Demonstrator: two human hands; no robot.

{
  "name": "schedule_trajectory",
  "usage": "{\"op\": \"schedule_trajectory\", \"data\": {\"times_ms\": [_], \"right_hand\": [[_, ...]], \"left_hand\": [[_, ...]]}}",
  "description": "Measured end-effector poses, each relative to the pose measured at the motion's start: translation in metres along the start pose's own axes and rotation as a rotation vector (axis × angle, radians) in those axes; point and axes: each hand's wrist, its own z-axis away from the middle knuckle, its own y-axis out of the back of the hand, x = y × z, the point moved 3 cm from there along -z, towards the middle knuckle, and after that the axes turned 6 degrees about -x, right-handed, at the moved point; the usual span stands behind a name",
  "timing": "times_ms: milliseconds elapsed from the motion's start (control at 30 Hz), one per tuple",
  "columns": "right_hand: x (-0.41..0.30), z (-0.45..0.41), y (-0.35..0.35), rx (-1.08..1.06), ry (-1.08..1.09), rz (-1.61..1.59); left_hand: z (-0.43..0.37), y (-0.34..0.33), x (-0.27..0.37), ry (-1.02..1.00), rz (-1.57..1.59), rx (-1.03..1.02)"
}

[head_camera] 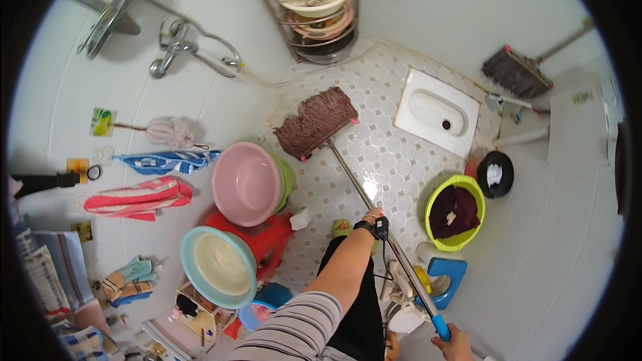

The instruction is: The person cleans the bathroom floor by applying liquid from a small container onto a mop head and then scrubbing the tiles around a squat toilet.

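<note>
A flat mop's brown shaggy head [317, 123] rests on the wet tiled floor [386, 160] ahead of me. Its metal pole [351, 173] slants back towards my right side. My left hand [372, 215] grips the pole around its middle, a black strapped device on the wrist. At the lower right, my right hand [453, 343] is closed around the end of the pole by its blue grip [440, 327]. The mop head lies between the pink basin [247, 184] and the white squat toilet [437, 112].
A rack [281, 22] of stacked basins stands at the far wall. Right of me are a lime-green basin [479, 215] with dark cloth, a black bin [504, 188] and a blue stool [454, 265]. A light-blue basin [188, 255] is left. Another mop [519, 72] hangs upper right.
</note>
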Motion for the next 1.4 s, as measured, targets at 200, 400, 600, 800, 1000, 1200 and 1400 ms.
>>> {"op": "schedule_trajectory", "data": {"times_ms": [200, 400, 600, 800, 1000, 1200, 1400], "right_hand": [[-0.006, -0.044, -0.034, -0.091, 0.000, -0.168], [-0.058, -0.075, -0.027, -0.251, 0.182, -0.343], [-0.015, -0.083, -0.031, -0.650, 0.004, -1.061], [0.019, -0.057, -0.037, -0.658, -0.065, -1.098], [0.021, -0.029, -0.059, -0.552, -0.079, -0.988], [0.032, -0.010, -0.044, -0.876, -0.271, -1.267], [0.049, 0.016, -0.038, -0.680, -0.290, -0.881]], "left_hand": [[0.024, 0.098, 0.066, -0.223, -0.874, 0.115], [0.131, 0.158, 0.192, -0.330, -1.258, 0.397], [0.149, 0.072, 0.149, 0.015, -1.607, 0.417], [0.150, 0.019, 0.102, 0.006, -2.173, 0.282], [0.107, 0.073, 0.087, -0.142, -1.581, 0.361], [0.109, 0.041, 0.035, -0.080, -0.689, 0.408], [0.106, 0.011, -0.006, 0.050, 0.075, 0.411]]}}
